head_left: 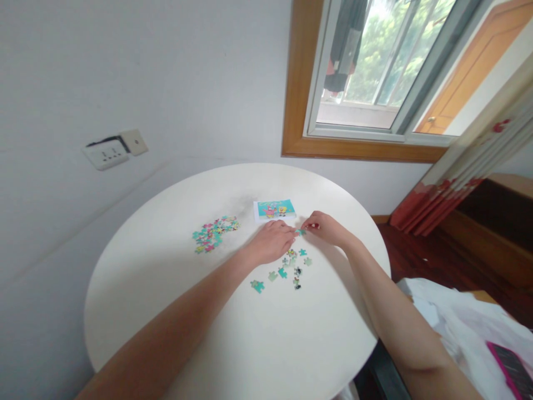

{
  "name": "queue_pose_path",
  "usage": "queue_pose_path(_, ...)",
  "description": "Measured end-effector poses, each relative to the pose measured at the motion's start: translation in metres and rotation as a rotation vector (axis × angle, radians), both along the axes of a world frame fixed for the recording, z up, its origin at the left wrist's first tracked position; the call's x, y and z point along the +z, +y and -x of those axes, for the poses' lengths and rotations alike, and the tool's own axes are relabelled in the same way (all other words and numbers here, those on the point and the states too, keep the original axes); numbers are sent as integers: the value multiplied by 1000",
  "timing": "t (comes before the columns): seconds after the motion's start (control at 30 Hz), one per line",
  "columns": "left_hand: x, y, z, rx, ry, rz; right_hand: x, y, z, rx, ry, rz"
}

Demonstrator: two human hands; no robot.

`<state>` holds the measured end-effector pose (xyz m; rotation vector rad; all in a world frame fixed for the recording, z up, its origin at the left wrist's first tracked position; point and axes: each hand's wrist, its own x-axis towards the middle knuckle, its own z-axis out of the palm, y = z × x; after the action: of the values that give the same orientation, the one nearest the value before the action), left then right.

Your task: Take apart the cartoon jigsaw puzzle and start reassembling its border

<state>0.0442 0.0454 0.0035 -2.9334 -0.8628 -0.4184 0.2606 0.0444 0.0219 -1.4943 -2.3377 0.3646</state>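
Both my hands meet over a round white table point(175, 311). My left hand point(272, 240) has its fingers curled and pinches a small teal puzzle piece point(300, 232) from the left. My right hand point(327, 228) pinches the same piece from the right with closed fingers. Just below the hands lie several loose teal puzzle pieces point(287, 269). A heap of mixed coloured pieces point(213, 233) sits to the left. A small picture card point(275, 209) with a cartoon print lies just beyond the hands.
A grey wall with a white socket point(106, 154) is behind the table. A wood-framed window point(362, 83) is at the upper right, a curtain point(470, 166) beside it. White cloth point(453, 328) and a pink phone point(512, 369) lie at the lower right.
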Motion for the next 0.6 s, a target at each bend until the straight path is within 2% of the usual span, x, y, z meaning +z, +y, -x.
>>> queue_pose_path(0.27, -5, 13, 0, 6, -150, 176, -5, 6, -6, -48, 2, -14)
queue_pose_path(0.47, 18, 16, 16, 48, -215, 150, -11, 10, -15, -111, 41, -40)
queue_pose_path(0.6, 29, 20, 34, 26, -183, 152, -12, 10, -15, -111, 56, -13)
